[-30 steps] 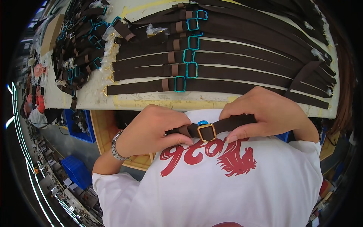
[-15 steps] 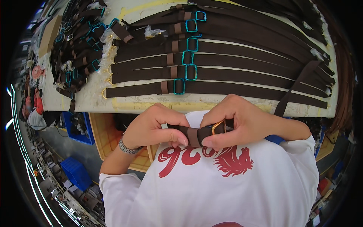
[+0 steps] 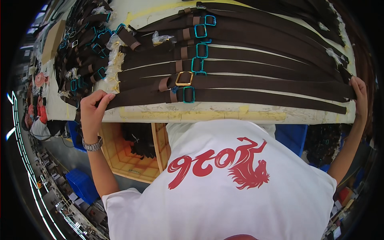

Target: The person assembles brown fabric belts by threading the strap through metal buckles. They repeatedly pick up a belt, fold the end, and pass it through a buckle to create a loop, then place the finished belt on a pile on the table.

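A dark brown webbing strap [image 3: 256, 83] stretches left to right across the near part of the table, between my hands. My left hand [image 3: 94, 109] pinches its left end, fingers closed. At the far right my right hand [image 3: 359, 95] grips the other end beside the table edge. A gold rectangular buckle [image 3: 184, 84] sits on this strap left of its middle, with a lighter brown loop [image 3: 164, 84] next to it. Just nearer to me lies a similar strap [image 3: 256, 99] with a blue buckle [image 3: 194, 95]. More straps with blue buckles are laid side by side beyond.
A tangled heap of straps and buckles [image 3: 86, 52] covers the table's left side. Clear plastic wrap [image 3: 115, 60] lies by the strap ends. Below the table edge stand a yellow crate [image 3: 114, 162] and blue bins [image 3: 82, 185]. Brown strips [image 3: 366, 52] hang at the right.
Both hands were together before my chest, holding the strap by its loop and gold buckle. They have moved forward and far apart, and the strap is now spread across the table.
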Action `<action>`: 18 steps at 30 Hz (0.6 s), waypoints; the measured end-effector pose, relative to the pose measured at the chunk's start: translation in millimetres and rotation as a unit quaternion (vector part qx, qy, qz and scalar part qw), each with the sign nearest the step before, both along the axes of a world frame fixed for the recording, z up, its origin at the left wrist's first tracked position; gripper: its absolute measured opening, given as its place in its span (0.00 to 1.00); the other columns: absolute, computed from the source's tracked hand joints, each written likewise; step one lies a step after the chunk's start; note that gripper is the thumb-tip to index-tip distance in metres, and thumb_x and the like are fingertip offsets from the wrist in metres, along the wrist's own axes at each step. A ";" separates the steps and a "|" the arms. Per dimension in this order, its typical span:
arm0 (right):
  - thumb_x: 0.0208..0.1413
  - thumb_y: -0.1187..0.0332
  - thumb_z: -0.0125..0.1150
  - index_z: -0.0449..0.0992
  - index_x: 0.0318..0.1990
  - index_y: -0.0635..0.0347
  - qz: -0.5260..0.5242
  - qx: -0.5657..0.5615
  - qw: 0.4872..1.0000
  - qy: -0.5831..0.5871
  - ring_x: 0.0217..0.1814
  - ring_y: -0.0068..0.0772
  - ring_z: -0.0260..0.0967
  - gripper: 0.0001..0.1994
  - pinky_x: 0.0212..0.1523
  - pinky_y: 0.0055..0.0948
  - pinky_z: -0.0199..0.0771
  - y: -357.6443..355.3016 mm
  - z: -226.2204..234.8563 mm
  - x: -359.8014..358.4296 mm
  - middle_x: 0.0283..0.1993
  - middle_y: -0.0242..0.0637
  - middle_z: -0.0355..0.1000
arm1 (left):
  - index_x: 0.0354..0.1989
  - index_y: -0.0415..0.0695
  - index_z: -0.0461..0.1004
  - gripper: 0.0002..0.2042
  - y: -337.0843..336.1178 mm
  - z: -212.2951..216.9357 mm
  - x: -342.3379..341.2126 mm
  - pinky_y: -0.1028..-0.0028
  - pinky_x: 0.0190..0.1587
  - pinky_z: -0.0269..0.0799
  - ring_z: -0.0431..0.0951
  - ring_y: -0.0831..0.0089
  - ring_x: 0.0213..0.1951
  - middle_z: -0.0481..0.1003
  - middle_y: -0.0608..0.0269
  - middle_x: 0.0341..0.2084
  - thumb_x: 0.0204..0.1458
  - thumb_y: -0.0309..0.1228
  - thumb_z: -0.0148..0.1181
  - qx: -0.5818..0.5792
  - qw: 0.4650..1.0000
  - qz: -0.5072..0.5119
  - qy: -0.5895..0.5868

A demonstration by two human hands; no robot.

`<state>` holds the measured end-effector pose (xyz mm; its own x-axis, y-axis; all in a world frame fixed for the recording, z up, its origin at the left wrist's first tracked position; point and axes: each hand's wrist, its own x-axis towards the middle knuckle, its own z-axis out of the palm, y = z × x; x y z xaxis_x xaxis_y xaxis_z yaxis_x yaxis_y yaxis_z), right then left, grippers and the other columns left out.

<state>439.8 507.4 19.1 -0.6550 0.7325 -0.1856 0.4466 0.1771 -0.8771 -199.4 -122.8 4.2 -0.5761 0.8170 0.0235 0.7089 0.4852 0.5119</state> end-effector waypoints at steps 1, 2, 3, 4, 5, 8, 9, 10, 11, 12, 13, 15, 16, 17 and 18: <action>0.77 0.59 0.59 0.76 0.44 0.60 0.013 0.001 1.000 0.020 0.35 0.10 0.68 0.13 0.36 0.18 0.64 16.1 7.5 27.3 0.35 0.23 0.71 | 0.31 0.32 0.72 0.15 5.1 -1.4 -2.0 0.74 0.30 0.59 0.61 0.80 0.26 0.66 0.64 0.20 0.63 0.28 0.70 0.010 1.000 0.023 0.005; 0.78 0.58 0.59 0.76 0.46 0.59 0.026 0.001 0.999 0.041 0.42 0.09 0.69 0.13 0.43 0.17 0.65 32.2 13.4 55.1 0.39 0.22 0.70 | 0.31 0.32 0.72 0.15 9.4 -2.2 -5.8 0.74 0.30 0.59 0.61 0.80 0.26 0.66 0.64 0.20 0.63 0.28 0.70 0.013 0.999 0.022 0.023; 0.76 0.59 0.61 0.76 0.46 0.59 0.001 0.042 0.999 0.013 0.43 0.11 0.69 0.12 0.45 0.17 0.66 33.2 20.7 70.5 0.41 0.23 0.71 | 0.31 0.32 0.72 0.15 12.0 -2.7 -10.5 0.74 0.30 0.59 0.61 0.81 0.26 0.67 0.64 0.20 0.63 0.28 0.71 0.015 0.999 0.024 0.040; 0.74 0.60 0.62 0.76 0.47 0.59 0.027 0.061 0.997 -0.025 0.45 0.12 0.69 0.11 0.48 0.18 0.67 21.9 33.0 69.6 0.42 0.24 0.71 | 0.31 0.32 0.72 0.15 11.5 -3.8 -14.2 0.74 0.30 0.60 0.61 0.81 0.26 0.67 0.65 0.20 0.63 0.28 0.71 0.016 0.998 0.030 0.057; 0.72 0.62 0.64 0.76 0.48 0.59 0.052 0.079 0.994 -0.059 0.46 0.14 0.69 0.10 0.50 0.19 0.67 8.0 44.4 68.9 0.43 0.25 0.72 | 0.30 0.33 0.72 0.15 12.8 -4.2 -19.7 0.75 0.29 0.56 0.59 0.82 0.26 0.65 0.68 0.19 0.63 0.30 0.71 0.027 0.996 0.027 0.075; 0.64 0.72 0.66 0.76 0.51 0.61 0.063 0.067 0.981 -0.171 0.53 0.20 0.71 0.11 0.56 0.24 0.69 -29.6 57.8 56.0 0.46 0.27 0.72 | 0.29 0.35 0.72 0.16 15.5 -2.3 -41.9 0.76 0.28 0.51 0.56 0.85 0.26 0.63 0.74 0.19 0.64 0.31 0.71 0.036 0.995 0.065 0.063; 0.64 0.73 0.67 0.76 0.52 0.62 0.069 0.085 0.975 -0.192 0.54 0.21 0.71 0.12 0.58 0.25 0.70 -35.7 52.7 48.2 0.47 0.27 0.72 | 0.28 0.37 0.73 0.17 13.3 -2.3 -51.1 0.76 0.28 0.47 0.53 0.87 0.26 0.60 0.79 0.19 0.65 0.32 0.71 0.048 0.995 0.068 0.050; 0.65 0.73 0.66 0.76 0.55 0.63 0.058 0.171 0.958 -0.222 0.55 0.26 0.74 0.13 0.59 0.27 0.71 -34.4 41.9 52.9 0.48 0.31 0.75 | 0.28 0.37 0.73 0.17 17.5 -0.4 -56.5 0.76 0.28 0.47 0.53 0.87 0.26 0.60 0.79 0.19 0.65 0.33 0.71 0.044 0.996 0.065 0.039; 0.66 0.73 0.65 0.76 0.57 0.64 0.042 0.256 0.932 -0.255 0.56 0.30 0.76 0.14 0.60 0.30 0.73 -32.9 29.6 57.5 0.50 0.34 0.77 | 0.28 0.37 0.73 0.17 21.2 2.6 -60.2 0.77 0.28 0.47 0.53 0.87 0.25 0.60 0.79 0.19 0.65 0.33 0.71 0.041 0.997 0.063 0.030; 0.68 0.74 0.64 0.76 0.59 0.64 0.020 0.335 0.897 -0.288 0.57 0.34 0.78 0.15 0.61 0.32 0.74 -28.7 18.3 60.5 0.51 0.37 0.80 | 0.28 0.37 0.72 0.17 25.2 5.5 -62.5 0.77 0.28 0.46 0.53 0.87 0.25 0.60 0.79 0.19 0.65 0.33 0.71 0.036 0.997 0.061 0.021; 0.69 0.73 0.63 0.76 0.61 0.63 -0.007 0.394 0.868 -0.302 0.58 0.38 0.80 0.16 0.61 0.33 0.75 -26.3 16.8 47.7 0.54 0.40 0.81 | 0.27 0.36 0.72 0.17 30.0 7.0 -61.7 0.76 0.28 0.49 0.55 0.86 0.26 0.61 0.77 0.19 0.64 0.32 0.71 0.034 0.998 0.053 0.024; 0.72 0.70 0.60 0.77 0.67 0.57 -0.087 0.528 0.769 -0.350 0.63 0.45 0.81 0.19 0.62 0.35 0.78 -9.1 3.6 55.8 0.63 0.43 0.81 | 0.27 0.35 0.71 0.17 42.5 7.9 -55.7 0.75 0.29 0.53 0.57 0.84 0.27 0.62 0.73 0.20 0.63 0.31 0.72 0.031 0.999 0.032 0.026; 0.72 0.70 0.59 0.77 0.68 0.56 -0.109 0.538 0.759 -0.350 0.65 0.44 0.80 0.19 0.63 0.35 0.77 3.9 0.8 65.0 0.64 0.42 0.81 | 0.27 0.34 0.71 0.17 46.4 5.5 -52.6 0.74 0.30 0.54 0.58 0.82 0.27 0.62 0.71 0.20 0.62 0.30 0.72 0.032 0.999 0.022 0.024; 0.72 0.69 0.59 0.77 0.69 0.54 -0.131 0.548 0.748 -0.352 0.66 0.44 0.79 0.20 0.64 0.36 0.77 13.6 1.4 73.9 0.65 0.41 0.81 | 0.27 0.34 0.70 0.17 52.2 4.0 -47.7 0.73 0.30 0.55 0.58 0.81 0.27 0.63 0.70 0.19 0.61 0.30 0.72 0.038 0.999 0.001 0.038; 0.73 0.69 0.59 0.77 0.69 0.52 -0.153 0.556 0.737 -0.353 0.68 0.43 0.79 0.20 0.64 0.36 0.77 23.0 0.4 82.6 0.66 0.39 0.80 | 0.27 0.34 0.70 0.18 52.4 -1.4 -51.4 0.73 0.30 0.56 0.58 0.81 0.26 0.63 0.69 0.19 0.61 0.30 0.73 0.044 0.999 -0.009 0.030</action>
<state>522.4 530.4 19.6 -0.4558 0.7815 0.4259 0.8900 0.4075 0.2048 -250.8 -70.3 2.8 -0.5570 0.8204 0.1292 0.7473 0.4273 0.5088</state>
